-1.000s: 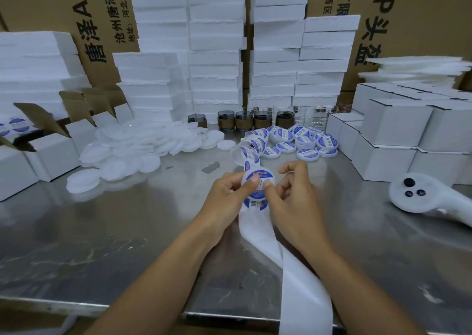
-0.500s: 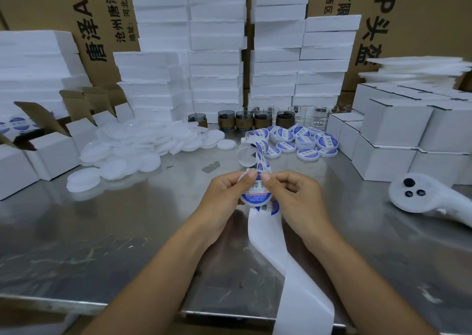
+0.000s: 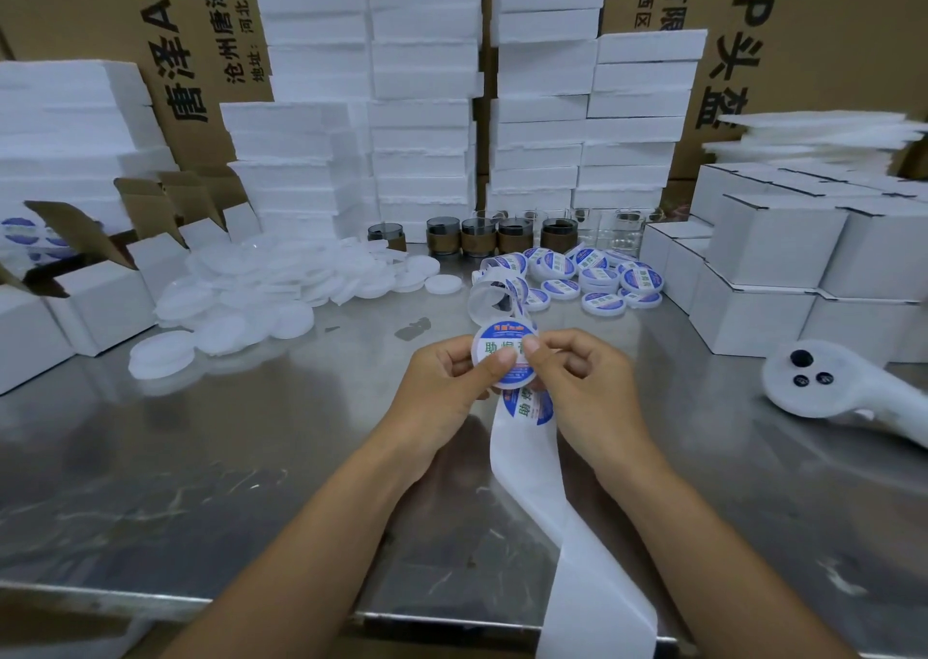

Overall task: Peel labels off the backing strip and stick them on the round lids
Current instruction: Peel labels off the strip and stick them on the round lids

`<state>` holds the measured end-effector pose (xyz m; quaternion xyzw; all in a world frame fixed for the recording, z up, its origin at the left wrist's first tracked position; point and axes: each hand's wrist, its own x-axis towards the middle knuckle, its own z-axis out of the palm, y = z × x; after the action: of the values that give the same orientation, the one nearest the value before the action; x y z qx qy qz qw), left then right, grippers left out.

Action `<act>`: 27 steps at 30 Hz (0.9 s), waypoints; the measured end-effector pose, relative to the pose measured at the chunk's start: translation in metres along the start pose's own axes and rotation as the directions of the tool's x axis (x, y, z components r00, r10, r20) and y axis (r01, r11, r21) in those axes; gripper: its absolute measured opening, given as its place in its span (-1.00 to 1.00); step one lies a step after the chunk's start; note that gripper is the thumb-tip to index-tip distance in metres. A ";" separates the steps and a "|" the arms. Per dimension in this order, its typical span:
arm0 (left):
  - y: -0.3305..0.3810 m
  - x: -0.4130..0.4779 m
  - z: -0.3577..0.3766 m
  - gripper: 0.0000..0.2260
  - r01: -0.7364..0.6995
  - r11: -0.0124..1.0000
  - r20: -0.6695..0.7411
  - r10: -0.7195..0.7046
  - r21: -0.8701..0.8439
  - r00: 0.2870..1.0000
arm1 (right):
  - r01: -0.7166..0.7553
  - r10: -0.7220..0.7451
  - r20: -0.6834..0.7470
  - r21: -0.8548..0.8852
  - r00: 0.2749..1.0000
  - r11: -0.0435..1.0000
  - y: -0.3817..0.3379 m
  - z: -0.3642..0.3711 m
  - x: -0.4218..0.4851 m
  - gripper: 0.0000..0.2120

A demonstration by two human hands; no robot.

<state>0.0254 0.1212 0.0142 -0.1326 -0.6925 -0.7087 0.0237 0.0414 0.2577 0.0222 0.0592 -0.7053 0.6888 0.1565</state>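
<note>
A round white lid (image 3: 503,344) with a blue and white label on its face is held up over the steel table (image 3: 201,457). My left hand (image 3: 447,387) grips the lid's left side, thumb pressed on the label. My right hand (image 3: 582,382) grips the right side, its thumb on the label too. The white backing strip (image 3: 547,508) hangs below the hands with one label (image 3: 527,407) on it and trails off the table's near edge; its far end curls up behind the lid. Plain white lids (image 3: 281,286) lie heaped at left; labelled lids (image 3: 587,276) are piled behind.
White boxes (image 3: 783,276) are stacked at right and open boxes (image 3: 100,286) at left. Foam slabs (image 3: 422,106) and brown cartons rise at the back, with a row of glass jars (image 3: 512,236) before them. A white handheld device (image 3: 833,382) lies at right.
The lid has turned face-up toward me, and both thumbs have slid onto the label. The hands and strip shifted slightly right and down.
</note>
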 end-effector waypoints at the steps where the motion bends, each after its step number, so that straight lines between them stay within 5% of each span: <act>1: 0.000 0.000 0.001 -0.69 0.000 1.000 0.012 0.000 -0.007 1.000 | 0.004 -0.004 -0.015 -0.006 1.000 1.000 0.000 0.000 0.000 -0.96; 7: -0.002 0.000 0.002 -0.80 -0.018 0.995 0.036 0.021 -0.096 0.999 | 0.019 -0.017 -0.046 0.048 0.999 0.999 -0.001 0.002 0.000 -0.97; 13: -0.003 0.002 0.001 -0.90 0.003 1.000 -0.025 -0.003 0.002 1.000 | 0.070 -0.069 -0.048 0.018 0.996 0.997 0.000 0.001 0.002 -0.87; 27: -0.001 0.002 -0.003 -0.88 -0.007 1.000 -0.068 0.005 -0.016 0.998 | 0.084 -0.084 -0.012 0.025 0.996 0.996 0.001 0.000 0.002 -0.79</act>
<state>0.0226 0.1188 0.0134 -0.1108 -0.6852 -0.7183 0.0482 0.0394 0.2577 0.0215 0.0868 -0.6926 0.6909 0.1884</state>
